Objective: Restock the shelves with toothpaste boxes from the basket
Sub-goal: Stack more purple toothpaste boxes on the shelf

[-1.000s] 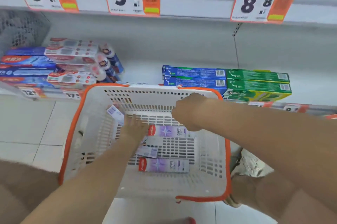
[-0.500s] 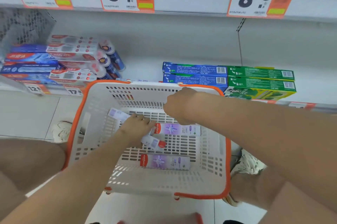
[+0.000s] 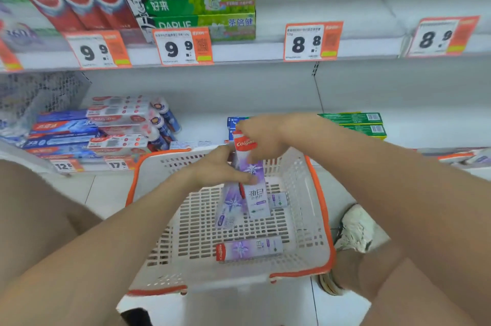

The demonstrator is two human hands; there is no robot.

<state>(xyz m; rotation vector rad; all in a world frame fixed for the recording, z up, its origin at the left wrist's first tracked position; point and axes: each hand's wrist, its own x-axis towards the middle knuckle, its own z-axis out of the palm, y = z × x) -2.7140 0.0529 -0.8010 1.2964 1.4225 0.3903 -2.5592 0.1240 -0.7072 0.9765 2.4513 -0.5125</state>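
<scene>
Evidently bunching stock for one trip: left hand (image 3: 220, 166) and right hand (image 3: 263, 139) both curl round upright purple toothpaste boxes (image 3: 253, 193) above the basket (image 3: 320, 208), squaring them for the shelf (image 3: 207, 129); one spare box (image 3: 249, 248) lies flat inside

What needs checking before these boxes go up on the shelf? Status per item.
1. Right hand grip on the purple-and-white Colgate toothpaste boxes: ok, it grips a red top end.
2. Left hand grip: ok, thumb lies across the boxes' middle.
3. Number held: cannot tell, they overlap.
4. Boxes clear of the white slotted plastic basket with orange rim: cannot tell, lower ends overlap its inside.
5. Space on the white lower shelf: ok, bare gap left of the blue boxes.
6. Basket emptied: not ok, a flat purple box lies on its floor.
</scene>
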